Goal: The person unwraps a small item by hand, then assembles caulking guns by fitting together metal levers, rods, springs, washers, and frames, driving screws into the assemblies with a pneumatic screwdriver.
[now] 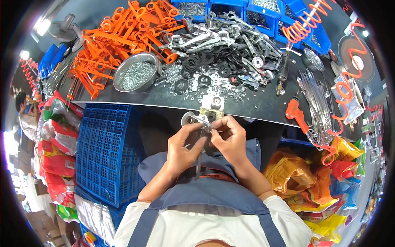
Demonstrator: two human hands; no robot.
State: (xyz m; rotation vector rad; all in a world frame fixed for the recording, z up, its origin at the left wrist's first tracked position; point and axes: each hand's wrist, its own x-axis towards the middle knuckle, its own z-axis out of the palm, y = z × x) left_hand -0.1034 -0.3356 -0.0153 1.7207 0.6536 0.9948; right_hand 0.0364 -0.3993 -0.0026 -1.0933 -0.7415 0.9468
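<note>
In front of my apron, just below the table's front edge, I hold a grey metal lever with a round ring end [189, 119]. My left hand [182, 149] is closed on it, thumb and fingers pinching its side. A long narrow grey strip [199, 162] hangs below the fingers; whether it is joined to the lever I cannot tell. My right hand [228, 139] pinches at the lever's other side, and any small part between its fingertips is too small to name. Directly beyond the hands, a small metal fixture [211, 106] is at the table edge.
On the dark table [263, 108] lie piles of orange handles [119, 41] and grey levers [222, 37], black rings [193, 62] and a steel bowl [135, 72] of small hardware. An orange-red power tool [296, 113] lies right. Blue crates [101, 152] stand left, bags [292, 173] right.
</note>
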